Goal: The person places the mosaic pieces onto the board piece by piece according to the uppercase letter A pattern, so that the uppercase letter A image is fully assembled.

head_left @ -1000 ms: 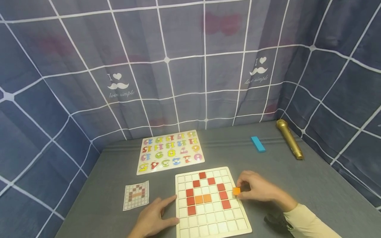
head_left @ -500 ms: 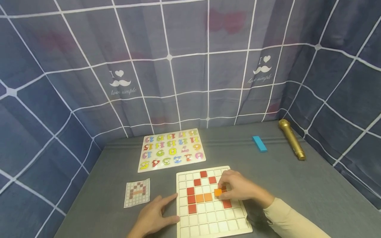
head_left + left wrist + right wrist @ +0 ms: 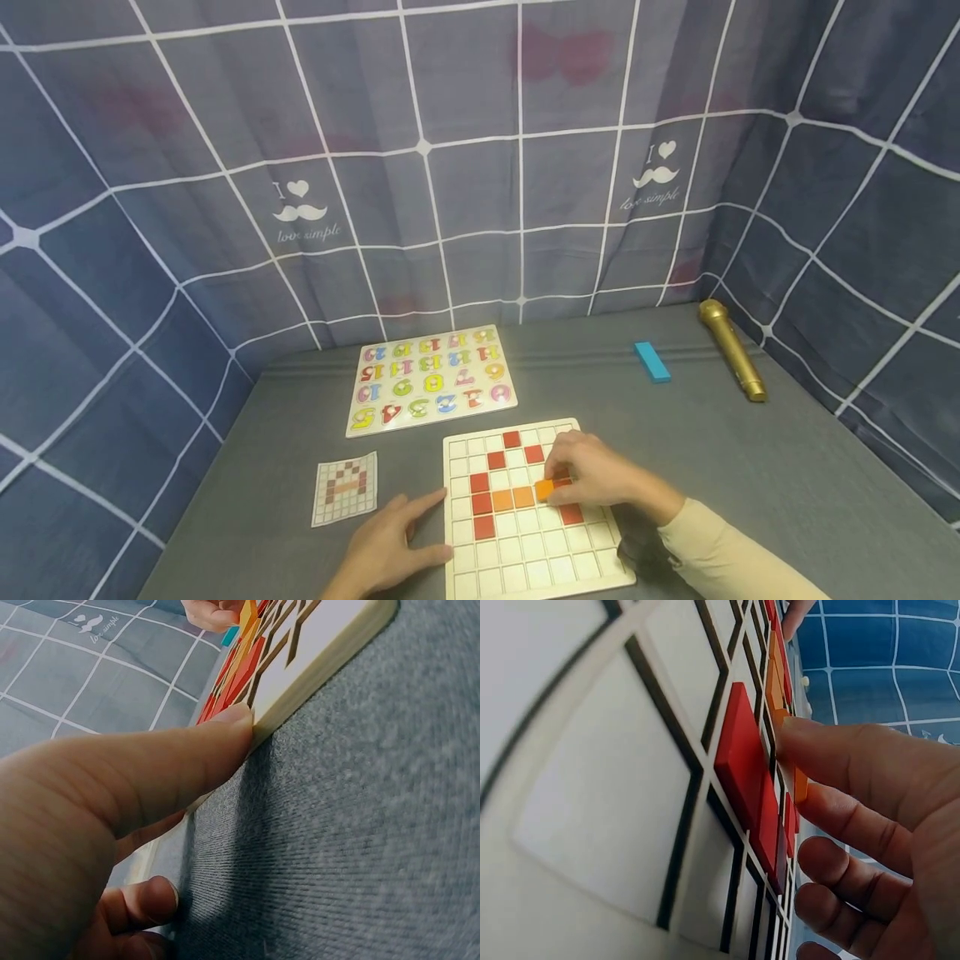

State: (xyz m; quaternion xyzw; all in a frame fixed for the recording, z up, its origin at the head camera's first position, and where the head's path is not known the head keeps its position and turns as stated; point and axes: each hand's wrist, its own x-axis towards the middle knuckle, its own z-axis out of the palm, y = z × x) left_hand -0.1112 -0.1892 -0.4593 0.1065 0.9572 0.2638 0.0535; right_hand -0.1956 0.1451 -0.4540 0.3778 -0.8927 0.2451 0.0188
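A wooden grid board [image 3: 528, 550] lies at the front of the table, with red tiles [image 3: 483, 527] in an arch and two orange tiles [image 3: 512, 498] in a row inside it. Between thumb and forefinger my right hand [image 3: 592, 473] pinches another orange tile [image 3: 543, 490], tilted over the cell right of that row. The right hand covers part of the red tiles on that side. My left hand [image 3: 386, 540] touches the board's left edge with thumb and forefinger; in the left wrist view its thumb [image 3: 217, 739] presses the board's corner edge.
A small paper pattern card [image 3: 345, 490] lies left of the board. Behind stands a number puzzle board [image 3: 431, 382] lying flat. A blue block [image 3: 652, 362] and a gold microphone [image 3: 731, 350] are at the back right. Checked curtains surround the grey table.
My right hand has carried the orange tile leftward from the board's right edge to beside the two orange tiles, and lowered it there. The left hand stays at the board's edge.
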